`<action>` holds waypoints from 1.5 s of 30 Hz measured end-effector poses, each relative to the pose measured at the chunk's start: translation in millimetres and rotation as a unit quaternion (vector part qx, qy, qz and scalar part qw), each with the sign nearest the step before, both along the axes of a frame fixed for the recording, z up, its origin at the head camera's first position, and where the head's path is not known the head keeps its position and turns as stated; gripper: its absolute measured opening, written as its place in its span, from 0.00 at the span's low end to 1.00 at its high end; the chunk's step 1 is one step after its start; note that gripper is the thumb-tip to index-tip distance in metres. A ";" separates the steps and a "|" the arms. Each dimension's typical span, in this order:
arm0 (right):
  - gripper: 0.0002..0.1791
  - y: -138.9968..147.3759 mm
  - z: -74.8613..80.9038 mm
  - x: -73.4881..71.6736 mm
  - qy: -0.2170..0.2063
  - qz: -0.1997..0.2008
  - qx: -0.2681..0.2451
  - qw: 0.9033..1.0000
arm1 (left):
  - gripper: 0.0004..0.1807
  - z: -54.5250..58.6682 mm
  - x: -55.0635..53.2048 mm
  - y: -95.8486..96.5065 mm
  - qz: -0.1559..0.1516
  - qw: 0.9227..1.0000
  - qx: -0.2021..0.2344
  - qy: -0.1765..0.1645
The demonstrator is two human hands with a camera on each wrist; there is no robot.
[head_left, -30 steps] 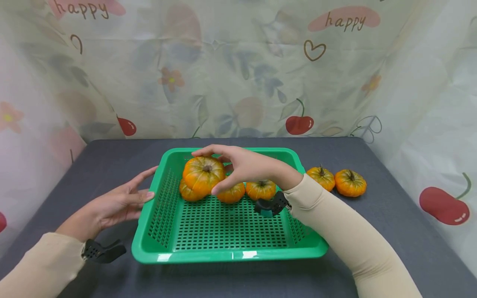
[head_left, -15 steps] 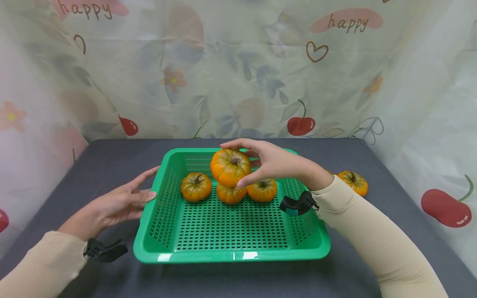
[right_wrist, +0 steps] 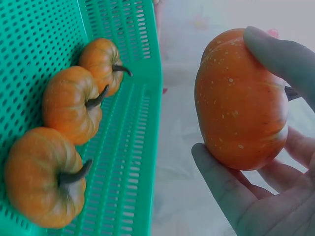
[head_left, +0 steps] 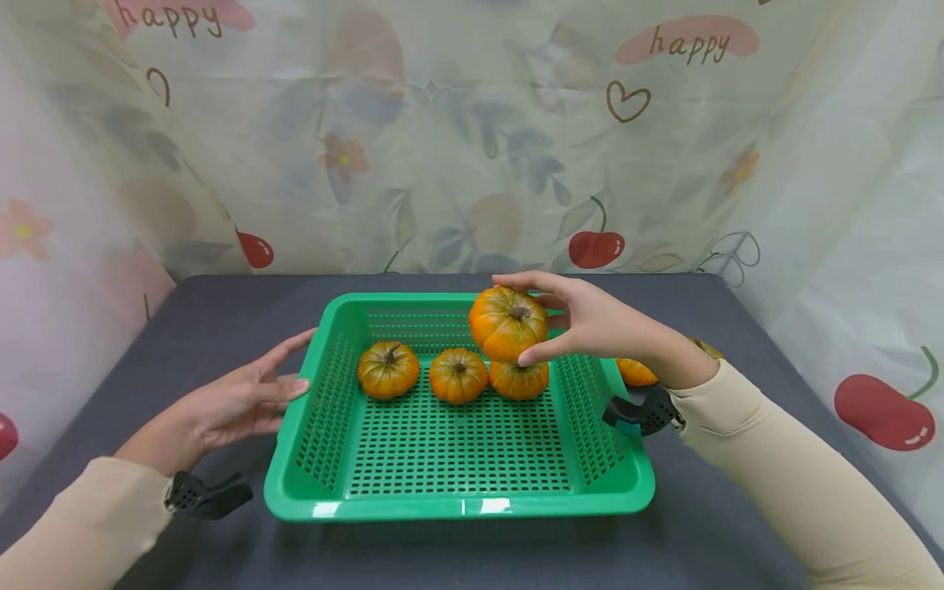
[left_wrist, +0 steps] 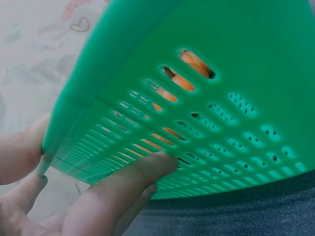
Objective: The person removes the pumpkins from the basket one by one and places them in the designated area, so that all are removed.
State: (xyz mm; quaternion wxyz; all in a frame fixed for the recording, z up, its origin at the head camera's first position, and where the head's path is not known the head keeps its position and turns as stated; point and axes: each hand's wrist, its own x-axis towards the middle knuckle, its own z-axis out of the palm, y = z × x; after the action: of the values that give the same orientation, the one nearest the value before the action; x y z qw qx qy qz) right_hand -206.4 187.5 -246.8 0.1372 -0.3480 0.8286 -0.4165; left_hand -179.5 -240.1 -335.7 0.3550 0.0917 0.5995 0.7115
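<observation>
My right hand [head_left: 593, 324] holds a small orange pumpkin [head_left: 503, 326] between thumb and fingers, raised over the back right part of a green plastic basket [head_left: 398, 506]. The right wrist view shows this pumpkin from its side, its stem partly behind the thumb. Inside the basket, three pumpkins stand in a row: left [head_left: 388, 370], middle [head_left: 459, 376] and right [head_left: 519, 380], the last overlapped by the held one. My left hand [head_left: 229, 401] grips the basket's left rim; in the left wrist view its fingers [left_wrist: 130, 184] lie along the slotted outer wall.
Beyond the basket's right side, more pumpkins [head_left: 636, 373] lie on the dark table [head_left: 243, 315], mostly hidden behind my right forearm. A patterned curtain [head_left: 442, 164] hangs behind the table and along both sides.
My right hand has carried its pumpkin rightward, from over the left pumpkin past the middle one to the right one. The left hand and the basket stay nearly still.
</observation>
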 end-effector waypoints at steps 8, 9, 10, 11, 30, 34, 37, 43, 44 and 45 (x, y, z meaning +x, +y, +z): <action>0.45 23.5 1.7 4.4 0.019 -0.024 -0.002 1.000 | 0.45 0.9 0.5 0.4 0.000 1.000 0.006 -0.002; 0.45 26.3 2.0 5.2 0.020 -0.030 0.000 0.999 | 0.45 0.9 0.5 0.5 0.000 1.000 0.006 -0.003; 0.45 29.2 2.2 5.9 0.021 -0.035 0.001 0.999 | 0.45 0.9 0.5 0.6 0.001 1.000 0.006 -0.003; 0.45 32.1 2.6 6.9 0.020 -0.041 0.001 0.999 | 0.45 0.9 0.5 0.6 0.001 1.000 0.006 -0.004; 0.44 79.7 10.2 28.0 0.053 -0.167 0.011 0.984 | 0.45 -0.1 -0.1 -0.5 -0.001 1.000 0.005 0.000; 0.45 91.7 9.7 30.9 0.066 -0.194 0.013 0.979 | 0.45 -0.2 -0.1 0.4 0.000 1.000 0.008 0.000; 0.44 100.8 7.4 32.8 0.073 -0.211 0.009 0.975 | 0.45 -0.2 -0.1 0.3 -0.001 1.000 0.009 0.000; 0.44 116.7 0.4 37.6 0.076 -0.238 -0.006 0.968 | 0.45 -0.4 -0.4 -0.8 -0.002 1.000 0.009 -0.003; 0.44 118.9 -0.9 38.8 0.076 -0.244 -0.006 0.967 | 0.45 -0.3 -0.4 -1.0 -0.001 1.000 0.008 -0.003; 0.44 121.1 -2.3 40.1 0.079 -0.249 -0.007 0.965 | 0.45 -0.3 -0.5 -1.1 -0.001 1.000 0.007 -0.004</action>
State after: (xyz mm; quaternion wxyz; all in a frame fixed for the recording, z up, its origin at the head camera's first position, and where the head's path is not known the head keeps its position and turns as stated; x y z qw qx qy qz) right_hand -166.3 308.6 -249.1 -0.0390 -0.1634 0.8942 -0.4149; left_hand -179.9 -241.2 -336.0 0.3573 0.0918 0.5931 0.7156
